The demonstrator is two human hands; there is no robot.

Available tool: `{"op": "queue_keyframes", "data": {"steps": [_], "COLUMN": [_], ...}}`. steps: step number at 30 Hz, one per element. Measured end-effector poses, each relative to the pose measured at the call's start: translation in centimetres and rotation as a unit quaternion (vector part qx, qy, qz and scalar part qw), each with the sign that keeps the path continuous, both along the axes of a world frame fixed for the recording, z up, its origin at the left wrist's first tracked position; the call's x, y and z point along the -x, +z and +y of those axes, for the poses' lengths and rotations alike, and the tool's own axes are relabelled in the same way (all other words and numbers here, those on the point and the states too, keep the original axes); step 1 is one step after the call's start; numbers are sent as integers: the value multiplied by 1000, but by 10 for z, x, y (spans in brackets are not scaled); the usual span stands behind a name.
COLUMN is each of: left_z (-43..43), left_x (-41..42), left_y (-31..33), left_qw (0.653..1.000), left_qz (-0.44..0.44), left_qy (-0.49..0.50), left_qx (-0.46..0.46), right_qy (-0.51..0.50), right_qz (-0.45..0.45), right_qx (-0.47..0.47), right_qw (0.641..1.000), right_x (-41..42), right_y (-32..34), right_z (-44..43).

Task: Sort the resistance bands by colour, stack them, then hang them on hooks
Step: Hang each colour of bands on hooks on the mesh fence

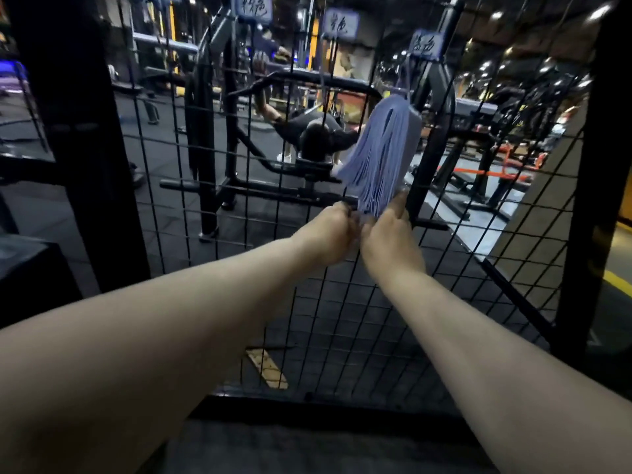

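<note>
A thick stack of pale blue-purple resistance bands [383,152] hangs from a hook [407,92] on a black wire grid panel [307,302], under the rightmost paper label [425,44]. The stack fans out toward its lower end. My left hand [328,234] and my right hand [390,237] meet at the bottom of the stack, fingers curled around the bands' lower ends. My right thumb lies up against the stack's right edge. The fingertips are hidden behind the hands.
Two more paper labels [254,6] [340,25] are fixed along the grid's top, with no bands visible under them. A thick black post [78,148] stands at left, another [595,200] at right. Behind the grid are gym machines and a person on a bench [314,131].
</note>
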State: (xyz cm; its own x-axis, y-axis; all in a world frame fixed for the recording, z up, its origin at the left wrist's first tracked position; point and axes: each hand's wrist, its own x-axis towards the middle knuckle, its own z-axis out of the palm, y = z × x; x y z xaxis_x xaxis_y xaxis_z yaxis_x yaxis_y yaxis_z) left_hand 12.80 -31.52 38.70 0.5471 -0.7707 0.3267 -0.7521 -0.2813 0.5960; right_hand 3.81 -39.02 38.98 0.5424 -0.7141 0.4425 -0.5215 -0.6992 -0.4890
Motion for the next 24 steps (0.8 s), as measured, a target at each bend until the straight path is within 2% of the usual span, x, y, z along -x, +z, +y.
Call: {"op": "queue_keyframes", "data": {"steps": [3,9,13,21,24], "left_z": [18,79,130,235,266], "left_x": [-2,6,11,52,65], "left_y": [-11,-59,-99,-162,-176], "left_qw": [1000,996,992,983,977], "left_qz": [-9,16,60,83,80], "left_qy": [-28,-5,18,51,51], "left_qx": [-6,-83,-110,-153,-189], "right_qy": [-28,-30,36,97,119], "right_qz": [23,109,131,288,311], "right_qx": [-26,-101,-71,-140,-154], "right_qw": [999,988,988,942,930], "right_x": [5,27,41,73,83], "right_y": [-15,-68,-108,-165,-196], "right_z": [4,37,76,184,214]}}
